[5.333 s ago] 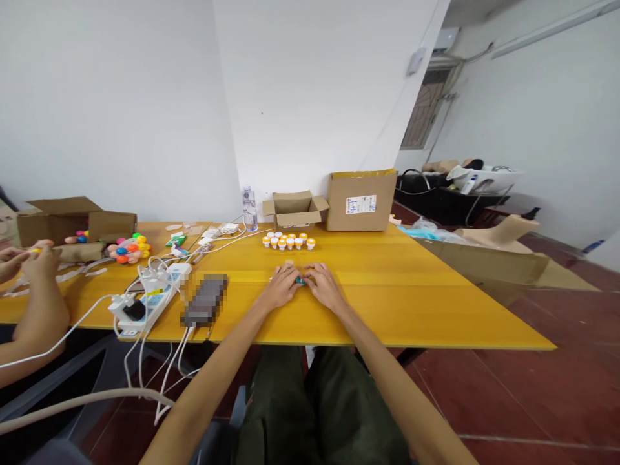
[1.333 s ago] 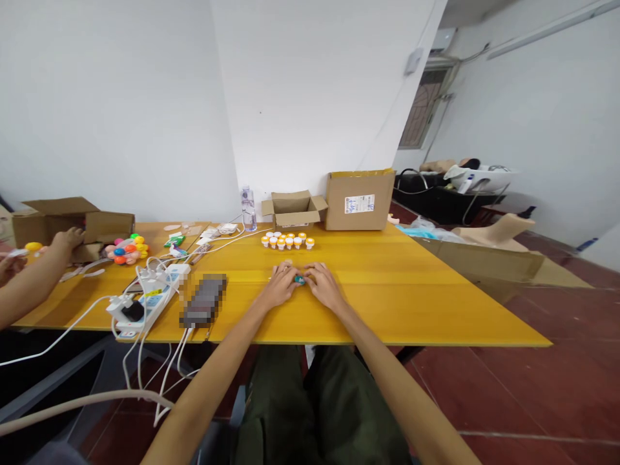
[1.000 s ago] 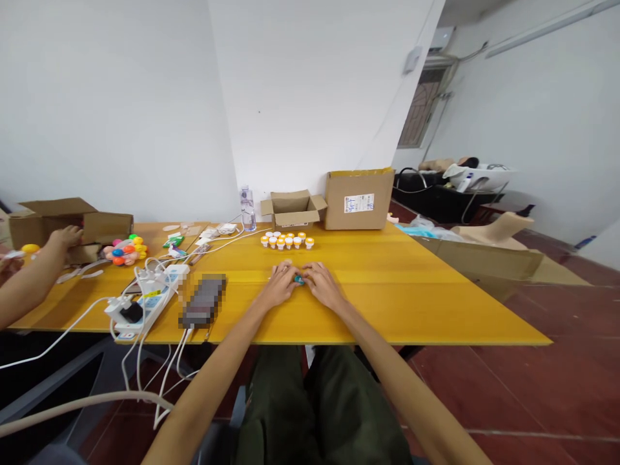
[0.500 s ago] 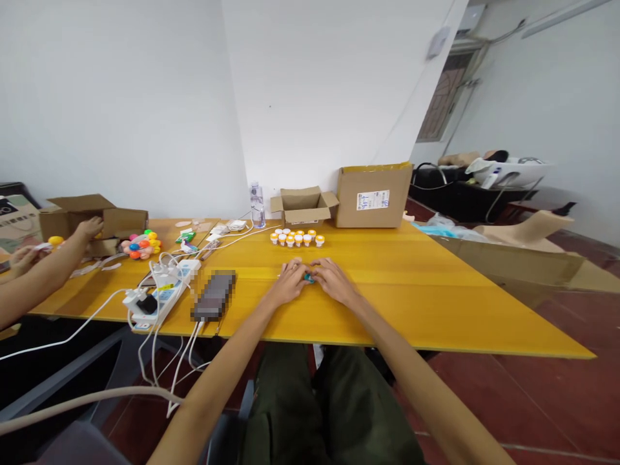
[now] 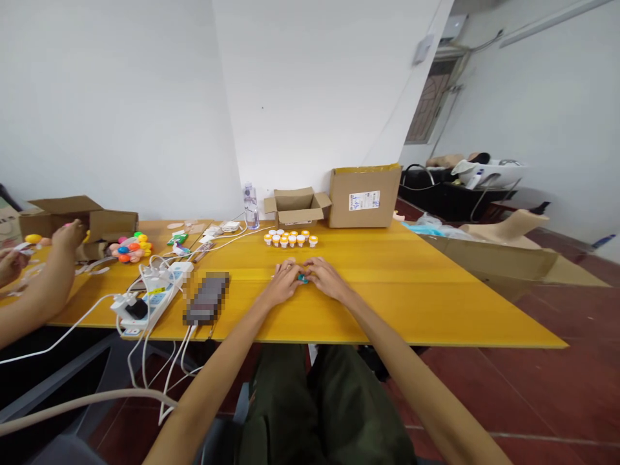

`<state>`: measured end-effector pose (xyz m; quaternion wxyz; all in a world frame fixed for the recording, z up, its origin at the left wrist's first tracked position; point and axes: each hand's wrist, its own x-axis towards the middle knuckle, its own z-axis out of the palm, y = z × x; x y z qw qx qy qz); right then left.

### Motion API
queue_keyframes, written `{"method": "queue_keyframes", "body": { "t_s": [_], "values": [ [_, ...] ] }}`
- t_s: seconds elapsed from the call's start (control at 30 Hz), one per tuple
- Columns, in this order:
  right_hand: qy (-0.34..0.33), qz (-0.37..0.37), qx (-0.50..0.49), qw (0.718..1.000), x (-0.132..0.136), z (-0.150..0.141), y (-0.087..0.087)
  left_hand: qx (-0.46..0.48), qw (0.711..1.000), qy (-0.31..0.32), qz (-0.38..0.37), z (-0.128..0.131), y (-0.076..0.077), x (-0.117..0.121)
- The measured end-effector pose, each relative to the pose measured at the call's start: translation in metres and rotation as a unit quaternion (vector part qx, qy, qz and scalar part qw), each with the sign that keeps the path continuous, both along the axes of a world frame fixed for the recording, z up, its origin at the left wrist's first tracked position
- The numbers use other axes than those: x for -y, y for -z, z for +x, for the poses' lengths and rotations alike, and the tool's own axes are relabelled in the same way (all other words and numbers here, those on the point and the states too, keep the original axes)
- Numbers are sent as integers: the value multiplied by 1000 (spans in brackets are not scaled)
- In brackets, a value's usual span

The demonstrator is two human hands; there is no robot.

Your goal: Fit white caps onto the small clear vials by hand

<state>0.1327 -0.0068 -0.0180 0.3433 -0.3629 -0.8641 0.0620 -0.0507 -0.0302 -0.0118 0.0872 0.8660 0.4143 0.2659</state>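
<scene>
Pinching a half-hidden teal piece point(image 5: 303, 278), the fingers point(image 5: 296, 270) of both hands obscure its shape.

We list: one small piece point(image 5: 302, 279), teal; one tabletop point(image 5: 411, 303), yellow-orange, faintly streaked lengthwise; a group of knobs point(image 5: 292, 240), white, several topped orange-yellow; one tall carton point(image 5: 363, 184), plain brown, yellow along its upper edge, its label point(image 5: 364, 200) white with blue and dark marks. We also record a ball cluster point(image 5: 130, 248), mixed blue, orange, pink, yellow and green; a power strip point(image 5: 162, 303), white with pale blue; trousers point(image 5: 334, 400), dark green; and a floor point(image 5: 523, 381), deep red, pale-lined.
</scene>
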Motion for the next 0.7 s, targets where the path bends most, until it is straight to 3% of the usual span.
{"method": "queue_keyframes", "body": {
  "t_s": [0.23,0.7],
  "values": [
    [11,-30,-23,999,-3,1,1,4,1000,4,-2,-1,1,0],
    [11,-12,-12,1000,0,0,-2,-2,1000,1,-4,0,-2,0]
  ]
}}
